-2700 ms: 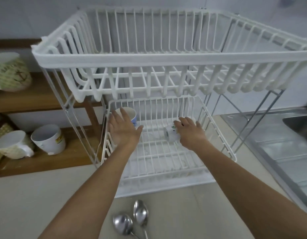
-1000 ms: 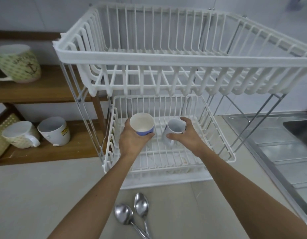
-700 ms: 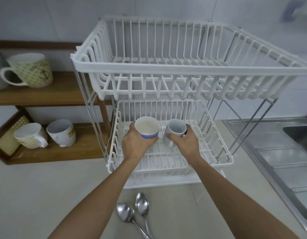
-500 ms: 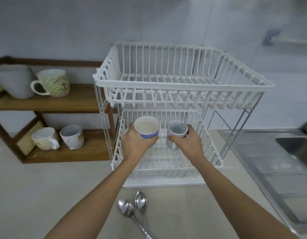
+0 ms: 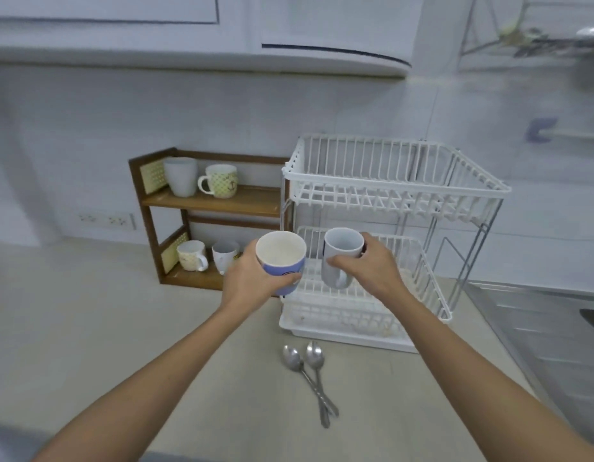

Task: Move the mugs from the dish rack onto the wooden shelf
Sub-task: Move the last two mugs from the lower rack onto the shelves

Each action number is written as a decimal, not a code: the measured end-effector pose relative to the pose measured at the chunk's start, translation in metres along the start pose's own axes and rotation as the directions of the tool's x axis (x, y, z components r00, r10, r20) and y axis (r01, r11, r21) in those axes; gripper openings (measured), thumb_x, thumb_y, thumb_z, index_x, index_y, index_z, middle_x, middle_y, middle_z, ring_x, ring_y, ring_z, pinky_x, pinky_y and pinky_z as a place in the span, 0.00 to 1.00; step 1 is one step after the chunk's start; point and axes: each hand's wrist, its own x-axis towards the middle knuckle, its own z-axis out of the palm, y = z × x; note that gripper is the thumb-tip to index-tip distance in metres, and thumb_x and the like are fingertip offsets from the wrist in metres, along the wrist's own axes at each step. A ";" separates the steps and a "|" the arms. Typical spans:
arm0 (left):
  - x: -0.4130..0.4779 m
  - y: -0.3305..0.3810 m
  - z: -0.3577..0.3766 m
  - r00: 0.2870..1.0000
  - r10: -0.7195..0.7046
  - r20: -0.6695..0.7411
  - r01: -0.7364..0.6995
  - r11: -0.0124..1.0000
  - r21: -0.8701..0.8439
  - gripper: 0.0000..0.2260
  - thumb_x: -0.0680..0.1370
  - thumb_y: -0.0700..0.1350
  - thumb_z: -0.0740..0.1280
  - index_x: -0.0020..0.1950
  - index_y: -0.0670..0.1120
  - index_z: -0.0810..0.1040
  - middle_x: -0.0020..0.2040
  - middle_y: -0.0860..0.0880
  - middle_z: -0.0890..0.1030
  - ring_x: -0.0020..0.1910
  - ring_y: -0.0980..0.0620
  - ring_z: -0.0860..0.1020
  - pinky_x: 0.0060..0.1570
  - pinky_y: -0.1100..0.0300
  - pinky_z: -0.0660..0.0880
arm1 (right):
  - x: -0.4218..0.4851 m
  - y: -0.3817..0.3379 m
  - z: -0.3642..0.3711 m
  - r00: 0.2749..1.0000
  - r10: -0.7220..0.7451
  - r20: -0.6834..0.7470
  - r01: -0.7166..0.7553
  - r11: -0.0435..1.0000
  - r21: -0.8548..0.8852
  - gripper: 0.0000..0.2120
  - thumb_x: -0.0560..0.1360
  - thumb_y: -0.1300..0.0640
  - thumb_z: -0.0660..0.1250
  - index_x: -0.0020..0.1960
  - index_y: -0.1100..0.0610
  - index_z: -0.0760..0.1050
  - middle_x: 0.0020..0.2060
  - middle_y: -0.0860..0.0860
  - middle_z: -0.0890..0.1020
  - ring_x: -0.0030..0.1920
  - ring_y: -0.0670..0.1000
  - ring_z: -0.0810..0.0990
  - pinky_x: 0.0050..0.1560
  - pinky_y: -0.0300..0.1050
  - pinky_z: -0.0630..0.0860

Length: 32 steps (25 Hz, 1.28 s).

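Two spoons point(image 5: 310, 371) lay crossed on the counter point(image 5: 89, 328). Above them the left hand point(image 5: 252, 281) gripped a blue mug point(image 5: 282, 261) and the right hand point(image 5: 369, 265) a white mug point(image 5: 340, 258) — both held upright, clear of the dish rack point(image 5: 389, 201). Behind stood the wooden shelf point(image 5: 222, 201) — four cups on it.

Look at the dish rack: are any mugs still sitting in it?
No. Both tiers of the dish rack are bare; the blue mug and white mug are held in hands.

head cam: worn on the person's head, wide-angle, only view here
facing: forward and down over the worktop point(image 5: 89, 321) toward the back wall
range: arm's reach; dish rack point(image 5: 394, 181) right of centre, wooden shelf point(image 5: 209, 201) left
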 end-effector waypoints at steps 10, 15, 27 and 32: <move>0.024 -0.063 -0.097 0.968 -0.133 -0.214 0.153 0.985 0.080 0.39 0.56 0.66 0.74 0.62 0.54 0.69 0.53 0.55 0.78 0.51 0.53 0.76 0.46 0.58 0.77 | 0.014 -0.101 0.113 0.977 -0.113 0.183 0.081 0.982 0.171 0.28 0.59 0.43 0.76 0.57 0.46 0.73 0.50 0.44 0.80 0.51 0.46 0.79 0.45 0.48 0.81; 0.059 -0.104 -0.101 0.970 -0.157 -0.185 0.177 0.980 0.093 0.39 0.56 0.66 0.75 0.62 0.54 0.68 0.53 0.54 0.79 0.48 0.56 0.74 0.42 0.60 0.74 | 0.062 -0.137 0.173 0.990 -0.063 0.125 0.040 0.984 0.175 0.31 0.61 0.43 0.75 0.61 0.48 0.71 0.51 0.45 0.78 0.50 0.46 0.77 0.37 0.38 0.72; 0.151 -0.191 -0.035 0.994 -0.098 0.051 0.095 0.994 0.061 0.41 0.57 0.64 0.76 0.65 0.51 0.68 0.57 0.54 0.78 0.55 0.54 0.75 0.47 0.59 0.79 | 0.220 -0.109 0.237 0.932 0.254 -0.259 -0.245 0.967 0.066 0.34 0.63 0.44 0.75 0.64 0.57 0.72 0.57 0.54 0.80 0.56 0.55 0.79 0.47 0.44 0.75; 0.167 -0.206 -0.011 0.993 -0.034 0.110 0.030 0.999 0.038 0.41 0.58 0.64 0.76 0.66 0.49 0.69 0.57 0.53 0.79 0.54 0.55 0.76 0.43 0.67 0.73 | 0.254 -0.089 0.250 0.916 0.278 -0.289 -0.290 0.957 0.001 0.30 0.64 0.44 0.75 0.61 0.57 0.74 0.57 0.56 0.80 0.57 0.56 0.79 0.55 0.47 0.77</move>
